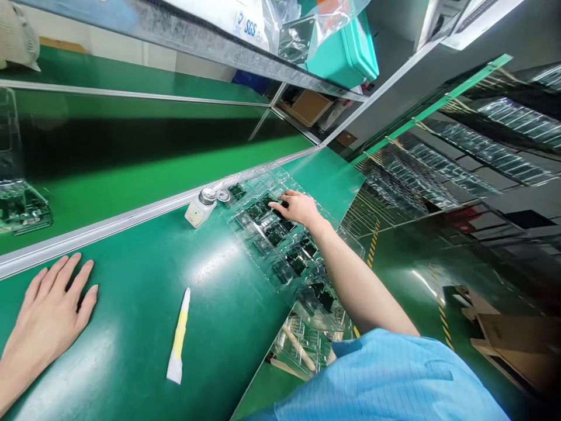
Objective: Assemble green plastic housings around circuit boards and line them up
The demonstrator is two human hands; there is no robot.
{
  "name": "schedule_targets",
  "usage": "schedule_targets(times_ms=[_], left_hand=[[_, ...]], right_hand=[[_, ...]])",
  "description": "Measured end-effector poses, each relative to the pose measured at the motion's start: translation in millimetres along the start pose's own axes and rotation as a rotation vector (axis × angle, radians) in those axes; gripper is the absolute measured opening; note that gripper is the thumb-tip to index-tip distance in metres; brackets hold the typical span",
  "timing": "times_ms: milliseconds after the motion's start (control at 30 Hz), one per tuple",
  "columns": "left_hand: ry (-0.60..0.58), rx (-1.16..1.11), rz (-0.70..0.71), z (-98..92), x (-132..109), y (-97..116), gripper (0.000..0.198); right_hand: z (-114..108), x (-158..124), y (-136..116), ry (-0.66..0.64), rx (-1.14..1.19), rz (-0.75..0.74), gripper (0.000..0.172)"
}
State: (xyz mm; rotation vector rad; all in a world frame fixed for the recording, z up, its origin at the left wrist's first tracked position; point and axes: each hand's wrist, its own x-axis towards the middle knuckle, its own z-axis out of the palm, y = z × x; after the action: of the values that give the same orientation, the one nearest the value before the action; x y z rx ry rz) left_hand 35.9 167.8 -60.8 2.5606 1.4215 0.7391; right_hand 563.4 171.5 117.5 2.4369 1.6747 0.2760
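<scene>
My left hand (55,307) lies flat on the green table at the left, fingers spread, holding nothing. My right hand (300,207) reaches over a clear plastic tray (252,248). Its thumb and fingers are curled around a small dark green circuit board in one of the tray's pockets; the fingers partly hide that board. More circuit boards, such as one board (275,235) just below the hand, sit in other pockets. A white bottle with a metal cap (201,207) stands beside the tray, near a small round metal lid (223,195). A brush-like tool wrapped in yellow and white (179,336) lies between my hands.
A metal-edged shelf (219,49) overhead carries a turquoise bin (346,55) and plastic bags. More clear trays (302,345) are stacked below the table's near edge. Wire racks (421,158) stand at the right, and cardboard (517,345) rests on the floor. Boards (26,204) sit far left.
</scene>
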Motion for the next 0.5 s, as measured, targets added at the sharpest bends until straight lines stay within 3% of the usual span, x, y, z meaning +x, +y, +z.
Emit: schedule_targets(times_ms=[67,167,300,500], left_hand=[[-0.018,0.036,0.02,-1.1,-0.6,-0.3,0.068],[-0.061,0.085,0.029,-2.7,-0.7,-1.1,0.065],[-0.062,0.102,-0.002,-0.5,0.1,-1.9,0.06],[-0.004,0.111,-0.017,9.4,0.1,-2.8,0.057]], right_hand=[[-4.4,6.4,-0.3,-0.025,-0.023,0.0,0.047],[-14.4,24.1,-7.0,0.056,-0.036,0.044,0.054],[-14.4,59.4,-37.3,0.145,-0.012,0.057,0.054],[10.1,84.0,-81.4,-0.094,0.039,-0.085,0.041]])
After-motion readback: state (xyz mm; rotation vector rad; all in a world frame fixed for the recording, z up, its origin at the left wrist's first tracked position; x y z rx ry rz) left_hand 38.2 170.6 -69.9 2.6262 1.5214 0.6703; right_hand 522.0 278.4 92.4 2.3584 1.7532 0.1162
